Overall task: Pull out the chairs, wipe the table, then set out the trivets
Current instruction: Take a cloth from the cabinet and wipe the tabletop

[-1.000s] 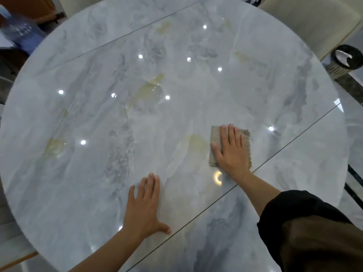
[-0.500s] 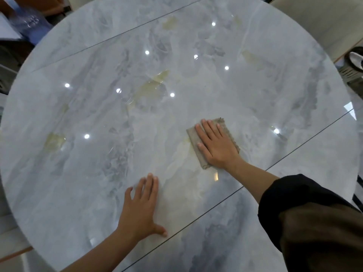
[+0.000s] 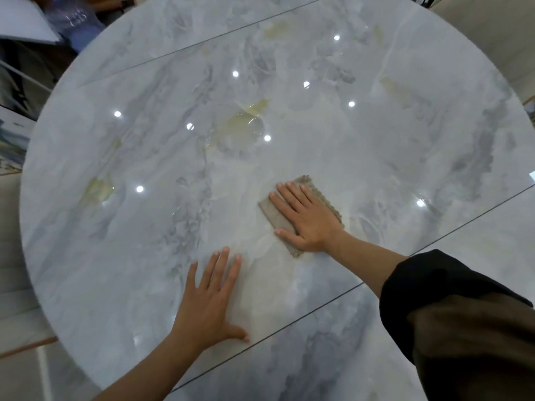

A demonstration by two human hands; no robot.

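Two hands lie flat on the round, marble-patterned bench (image 3: 144,227). The right hand (image 3: 307,219), its arm stretched out from a rolled black sleeve (image 3: 434,285), presses a small beige cloth (image 3: 275,218) down just right of the bench's middle, fingers straight, slightly spread, pointing far-left. The left hand (image 3: 210,299) rests palm-down on bare surface to the cloth's near left, fingers straight and close together, thumb splayed right, holding nothing.

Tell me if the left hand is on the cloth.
No, the left hand lies flat on the bare table; the cloth is under the right hand.
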